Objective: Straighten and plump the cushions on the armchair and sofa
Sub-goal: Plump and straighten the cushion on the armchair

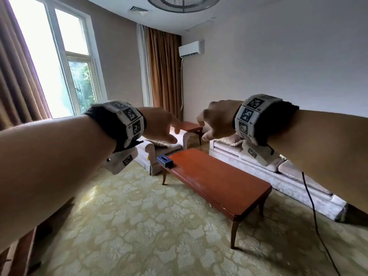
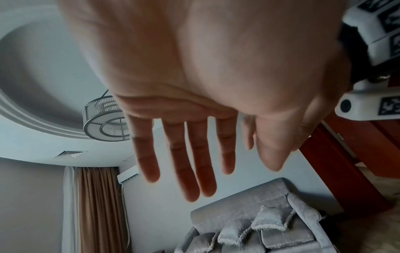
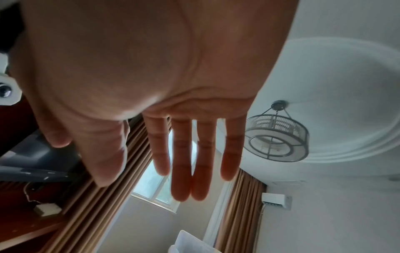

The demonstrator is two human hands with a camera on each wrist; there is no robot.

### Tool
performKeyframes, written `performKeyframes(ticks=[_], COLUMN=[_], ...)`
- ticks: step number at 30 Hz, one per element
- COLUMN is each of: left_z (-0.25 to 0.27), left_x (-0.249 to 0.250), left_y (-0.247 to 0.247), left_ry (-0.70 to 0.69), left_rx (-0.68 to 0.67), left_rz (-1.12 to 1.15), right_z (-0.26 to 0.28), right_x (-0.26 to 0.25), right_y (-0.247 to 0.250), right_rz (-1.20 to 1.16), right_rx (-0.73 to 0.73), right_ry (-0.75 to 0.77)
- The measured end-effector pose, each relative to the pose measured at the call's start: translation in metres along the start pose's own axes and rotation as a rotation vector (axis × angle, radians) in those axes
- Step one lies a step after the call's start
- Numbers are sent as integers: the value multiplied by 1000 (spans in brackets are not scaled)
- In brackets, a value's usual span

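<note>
Both of my arms reach forward in mid air and neither hand holds anything. My left hand (image 1: 163, 126) hangs open in front of the pale armchair (image 1: 149, 151), where a fringed cushion (image 1: 159, 143) lies on the seat. My right hand (image 1: 215, 120) is open too, above the near end of the pale sofa (image 1: 258, 172). A fringed cushion (image 1: 229, 140) shows there, partly hidden by my wrist. In the left wrist view my left hand (image 2: 205, 106) has straight fingers, and fringed cushions (image 2: 270, 220) lean along the sofa (image 2: 240, 203) below. The right wrist view shows my right hand (image 3: 164, 102) with straight fingers.
A long red-brown coffee table (image 1: 217, 180) stands between the armchair and sofa, with a blue tissue box (image 1: 164, 160) at its far end. A small wooden side table (image 1: 192, 127) fills the corner. A black cable (image 1: 314, 216) hangs from my right wrist. Patterned carpet (image 1: 139, 226) spreads in front.
</note>
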State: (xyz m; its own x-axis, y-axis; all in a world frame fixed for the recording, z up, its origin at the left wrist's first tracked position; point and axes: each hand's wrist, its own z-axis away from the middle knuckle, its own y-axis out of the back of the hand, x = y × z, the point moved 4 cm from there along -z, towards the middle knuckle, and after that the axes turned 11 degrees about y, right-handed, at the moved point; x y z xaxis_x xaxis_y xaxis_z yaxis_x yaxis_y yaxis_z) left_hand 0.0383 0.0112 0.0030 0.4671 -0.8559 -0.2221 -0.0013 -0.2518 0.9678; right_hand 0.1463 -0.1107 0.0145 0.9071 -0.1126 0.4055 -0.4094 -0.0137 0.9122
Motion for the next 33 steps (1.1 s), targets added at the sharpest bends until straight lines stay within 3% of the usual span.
performKeyframes(ticks=[3,11,16,22,26,33], left_z=[-22,-124,-207,-302,-375,-546], left_x=[-27,-159,-246,-336,-399,-522], left_y=[-15,-89,-129,-185,-239,-302], left_ry=[29,97,110,101,119,165], left_rx=[-34,-46,-120,-147,-214,-250], left_rz=[12,-12,-15,58,29,-47], right_z=[-46,-232,-356,-498,-597,-806], right_x=[2,13,36,50,65,129], right_y=[-12,-84,-95,-131,-174,-233], right_rz=[-35,-147,-249,-217,-187,-237], right_rx=[8,-258,-266,-320,-364,-297], right_ry=[26,31,-16,34,74,101])
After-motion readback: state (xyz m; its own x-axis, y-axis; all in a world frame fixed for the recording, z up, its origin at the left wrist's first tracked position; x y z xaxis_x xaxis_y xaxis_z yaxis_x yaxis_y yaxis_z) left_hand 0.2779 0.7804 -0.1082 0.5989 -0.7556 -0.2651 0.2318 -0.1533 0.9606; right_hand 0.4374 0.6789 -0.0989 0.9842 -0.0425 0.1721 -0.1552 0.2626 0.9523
